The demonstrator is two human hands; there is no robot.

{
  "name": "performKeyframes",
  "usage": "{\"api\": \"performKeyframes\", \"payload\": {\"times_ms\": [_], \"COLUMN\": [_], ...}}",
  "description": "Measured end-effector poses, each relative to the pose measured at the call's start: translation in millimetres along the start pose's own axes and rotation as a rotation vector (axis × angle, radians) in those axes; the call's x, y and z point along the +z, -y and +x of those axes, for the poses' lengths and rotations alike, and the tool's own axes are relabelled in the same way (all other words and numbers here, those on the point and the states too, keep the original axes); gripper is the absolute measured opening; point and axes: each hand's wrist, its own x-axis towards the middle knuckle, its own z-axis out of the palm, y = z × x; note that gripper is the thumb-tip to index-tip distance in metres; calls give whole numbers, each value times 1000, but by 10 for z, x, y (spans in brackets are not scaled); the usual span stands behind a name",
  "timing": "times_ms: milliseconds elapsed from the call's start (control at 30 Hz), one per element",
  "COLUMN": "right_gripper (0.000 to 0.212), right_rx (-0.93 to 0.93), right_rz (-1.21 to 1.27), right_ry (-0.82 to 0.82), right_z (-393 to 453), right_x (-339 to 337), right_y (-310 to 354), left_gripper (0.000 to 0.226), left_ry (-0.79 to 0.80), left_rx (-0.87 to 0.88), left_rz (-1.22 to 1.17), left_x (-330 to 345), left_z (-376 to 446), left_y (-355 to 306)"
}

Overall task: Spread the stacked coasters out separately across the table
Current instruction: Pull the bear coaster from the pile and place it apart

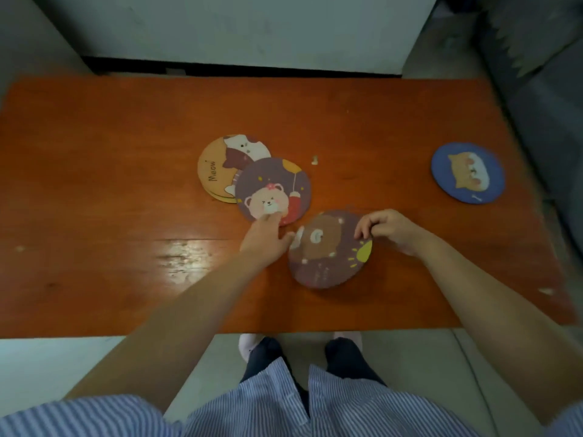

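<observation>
While right grip (pixel 366 230) pinches brown-bear coaster's (pixel 328 250) edge.

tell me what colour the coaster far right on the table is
Blue coaster, with an orange cat face; head view.

Your table (pixel 126 152) is a glossy orange-brown, and on it the orange coaster (pixel 217 165) shows a white and brown cat with the word "Meow". The purple coaster (pixel 273 187) carries a beige bear with a pink flower, a yellow balloon and a red lantern, while the mauve coaster (pixel 328 253) has a brown bear and a yellow sun. Off to your right, the blue coaster (pixel 468 172) bears an orange and white cat face, and your shirt (pixel 268 405) is striped blue and white.
</observation>
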Motion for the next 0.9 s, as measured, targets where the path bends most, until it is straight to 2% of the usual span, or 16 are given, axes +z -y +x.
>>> {"api": "performKeyframes", "payload": {"times_ms": [67, 133, 233, 300, 400, 467, 533, 600, 667, 733, 800, 867, 900], "right_gripper": [18, 13, 16, 18, 15, 30, 46, 51, 54, 57, 54, 46, 40], "right_rx": [52, 85, 54, -28, -172, -95, 47, 81, 73, 104, 96, 32, 7], "right_rz": [-83, -201, -383, -460, -549, -628, -703, -722, -635, -425, -188, -127, -147], "right_ry": [147, 247, 284, 184, -107, -262, -276, -277, -346, -425, -469, -496, -519], "right_z": [-54, -67, -27, -18, -126, -266, -448, -624, -732, -754, -720, -671, -642], "right_x": [-129, -257, -434, -477, -458, -388, -278, -126, 0, 49, 37, -1, -29], "right_y": [-16, -51, -188, -276, -451, -617, -801, -947, -1025, -1032, -1001, -963, -945], "left_gripper": [65, 68, 66, 64, 55, 43, 34, 33, 37, 40, 27, 8, 13], "left_ry": [110, 193, 181, 124, 70, 56, 54, 80, 100, 91, 37, -17, -50], "left_rx": [-26, -66, -83, -158, -408, -529, -574, -583, -588, -582, -549, -535, -531], "left_rz": [46, 67, 63, 88, -9, -43, -80, -126, -149, -143, -152, -269, -336], "left_x": [165, 372, 709, 863, 949, 963, 974, 977, 969, 967, 970, 970, 977], "left_z": [-15, -79, -217, -290, -350, -342, -326, -333, -345, -362, -381, -397, -397], "left_y": [-197, -396, -744, -919, -1121, -1180, -1205, -1199, -1172, -1146, -1135, -1133, -1115]}}
